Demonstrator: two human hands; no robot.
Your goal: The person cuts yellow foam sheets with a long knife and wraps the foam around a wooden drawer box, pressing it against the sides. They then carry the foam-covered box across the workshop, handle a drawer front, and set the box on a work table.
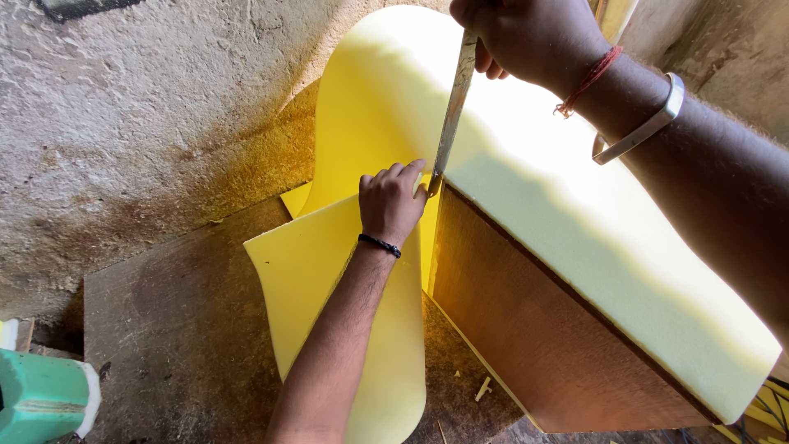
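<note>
Rough concrete flooring, stained and dusty, runs behind and to the left of the brown wooden board (534, 329), which stands on edge on a flat dark panel (164, 329). Along the board's top edge sits the yellow foam sheet (575, 238), thick and pale; left of the board it curls upward and then droops to the floor in a loose flap.

My right hand (526, 37), above the board's near corner, is closed in a fist around the handle of a long knife (452, 115), whose blade angles down to the foam right at that corner. My left hand (390, 201), just left of the board, has its fingers curled and pressing the hanging flap beside the blade tip; I think it pinches the foam, but the grip is hidden.

I judge the foam light, soft and springy, liable to buckle and drift under the blade, so it wants holding taut close to the cut line. A green container (41, 395) sits far left of the board.
</note>
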